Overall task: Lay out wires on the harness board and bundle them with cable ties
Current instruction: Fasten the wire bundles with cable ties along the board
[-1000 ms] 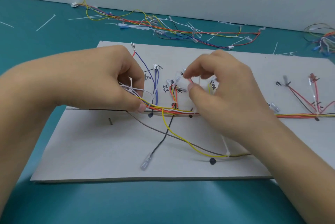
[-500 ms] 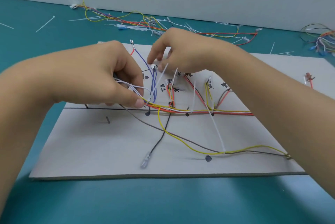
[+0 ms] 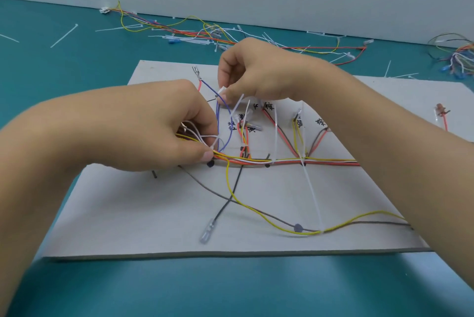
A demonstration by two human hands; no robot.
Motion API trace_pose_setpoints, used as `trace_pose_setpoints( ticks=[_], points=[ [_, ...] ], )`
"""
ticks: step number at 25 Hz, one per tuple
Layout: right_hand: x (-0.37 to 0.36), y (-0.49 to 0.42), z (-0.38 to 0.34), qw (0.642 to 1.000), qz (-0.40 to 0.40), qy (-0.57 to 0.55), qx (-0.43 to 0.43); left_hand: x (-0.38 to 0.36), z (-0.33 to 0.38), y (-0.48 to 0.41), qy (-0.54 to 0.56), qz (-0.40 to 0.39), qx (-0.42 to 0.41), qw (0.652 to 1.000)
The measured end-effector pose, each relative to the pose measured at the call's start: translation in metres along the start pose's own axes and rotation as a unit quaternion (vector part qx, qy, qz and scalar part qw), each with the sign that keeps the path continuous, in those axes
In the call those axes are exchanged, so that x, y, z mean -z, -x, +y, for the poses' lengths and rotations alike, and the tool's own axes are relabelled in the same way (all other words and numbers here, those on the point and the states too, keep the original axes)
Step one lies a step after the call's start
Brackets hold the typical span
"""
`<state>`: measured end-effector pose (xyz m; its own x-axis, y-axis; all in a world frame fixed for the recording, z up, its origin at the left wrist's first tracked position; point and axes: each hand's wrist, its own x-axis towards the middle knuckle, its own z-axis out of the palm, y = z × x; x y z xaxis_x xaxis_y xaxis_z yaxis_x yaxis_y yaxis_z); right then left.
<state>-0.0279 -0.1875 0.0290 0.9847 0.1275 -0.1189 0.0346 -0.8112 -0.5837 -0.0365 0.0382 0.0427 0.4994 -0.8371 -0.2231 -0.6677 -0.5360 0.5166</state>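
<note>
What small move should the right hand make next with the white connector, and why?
Probably draw the white connector away a little, so that the blue wires lie straight on the harness board. The right hand pinches it, the blue wires bow loosely, and the left hand pins their other end at the trunk bundle.

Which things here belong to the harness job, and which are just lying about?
In the job: harness board; wire bundle, pinched by the left hand; white connector, pinched by the right hand; cable ties on the bundle.
Lying about: loose cable ties; wire harness by the wall; wire tangle far right.
</note>
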Motion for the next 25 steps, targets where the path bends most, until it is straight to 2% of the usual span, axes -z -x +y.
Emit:
trace_pose_setpoints(
  ticks=[5,7,9,11,13,14,18,21,25],
  points=[
    [0.014,0.019,-0.014,0.986,0.039,-0.161,0.022,0.004,-0.006,-0.002,0.049,0.002,-0.028,0.998],
    [0.016,0.033,-0.021,0.989,0.066,-0.128,0.021,0.004,-0.007,-0.004,0.061,0.007,-0.039,0.997],
    [0.014,0.052,-0.023,0.994,0.104,-0.033,0.008,0.004,-0.007,-0.004,0.059,0.008,-0.038,0.997],
    [0.010,0.078,-0.020,0.982,0.189,0.022,0.017,0.003,-0.007,-0.003,0.047,0.015,-0.037,0.998],
    [0.007,0.103,-0.015,0.965,0.259,0.007,0.040,0.000,-0.006,-0.004,0.027,0.027,-0.045,0.998],
    [0.004,0.111,-0.012,0.967,0.252,-0.001,0.042,-0.001,-0.004,-0.004,0.018,0.034,-0.047,0.998],
    [-0.029,0.113,-0.012,0.993,0.107,0.037,0.037,-0.004,-0.003,-0.005,0.012,0.052,-0.040,0.998],
    [-0.037,0.113,-0.013,0.990,0.094,0.090,0.060,-0.003,-0.004,-0.006,0.025,0.046,-0.037,0.998],
    [-0.034,0.114,-0.012,0.998,0.046,0.041,0.016,-0.001,-0.002,-0.005,0.017,0.051,-0.035,0.998]
  ],
)
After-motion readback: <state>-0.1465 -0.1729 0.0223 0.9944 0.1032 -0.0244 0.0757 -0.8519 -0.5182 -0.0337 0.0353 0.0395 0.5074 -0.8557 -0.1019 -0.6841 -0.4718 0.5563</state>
